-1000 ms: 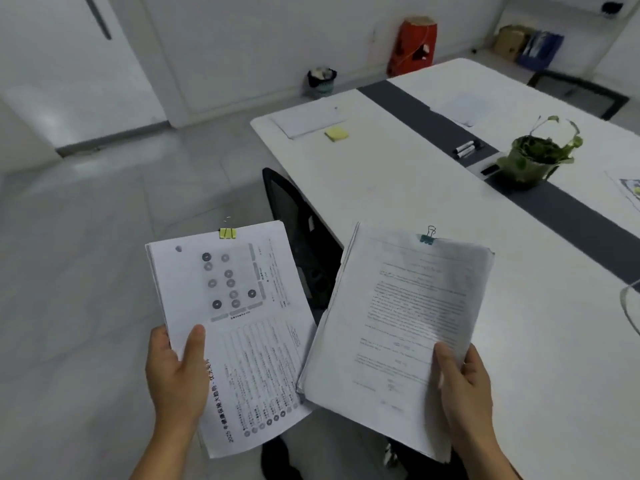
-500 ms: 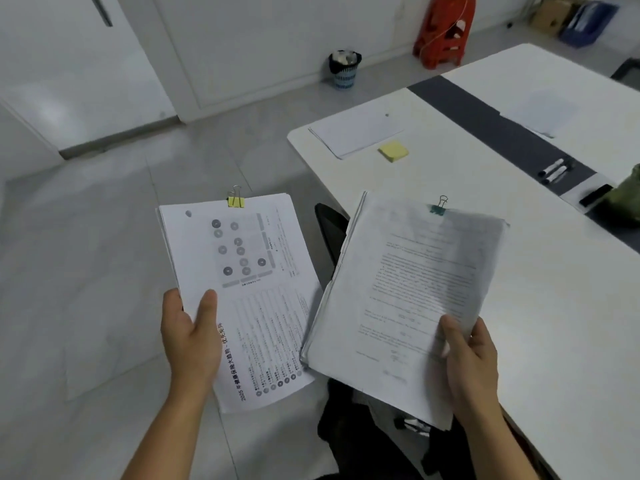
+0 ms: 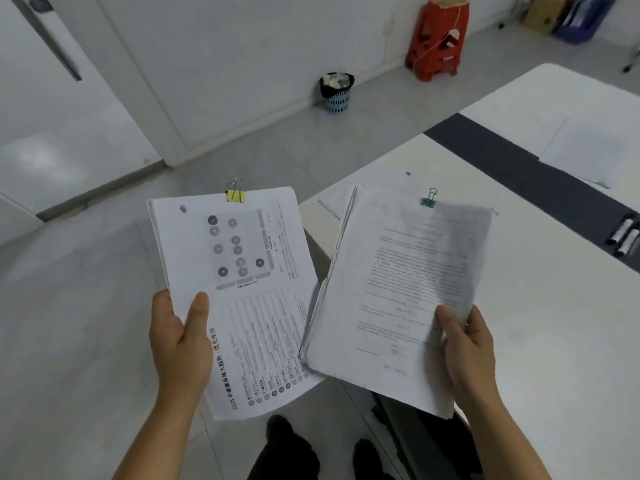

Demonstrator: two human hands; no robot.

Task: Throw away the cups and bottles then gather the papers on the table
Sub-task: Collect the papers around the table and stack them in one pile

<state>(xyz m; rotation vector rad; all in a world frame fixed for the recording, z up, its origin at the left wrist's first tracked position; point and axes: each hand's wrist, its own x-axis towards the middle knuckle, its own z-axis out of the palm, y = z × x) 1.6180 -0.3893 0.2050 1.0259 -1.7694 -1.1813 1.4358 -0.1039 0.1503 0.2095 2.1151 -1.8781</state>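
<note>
Currently held, two clipped stacks of paper, both off the tabletop (image 3: 554, 341).

Item one: left stack (image 3: 239, 299), printed with dark round icons and columns of text, bound at its top edge by a yellow clip (image 3: 236, 195). The left hand (image 3: 180, 344) has its grip clamped on the stack's lower left corner, thumb on the printed face, fingers behind. This stack hangs over the floor, off the tabletop's near left corner.

Item two: right stack (image 3: 398, 292), dense typed text (top sheet blurred at its right side), bound by a green clip (image 3: 428, 201). The right hand (image 3: 467, 348) grips its lower right corner, thumb on top. Its lower left corner overlaps the left stack.

Also present: loose sheets (image 3: 585, 150) lying toward the tabletop's far edge; two markers (image 3: 625, 237) at the right edge; a small bin (image 3: 336, 93), filled, on the floor by the wall; a red stool (image 3: 438, 36) further along.
</note>
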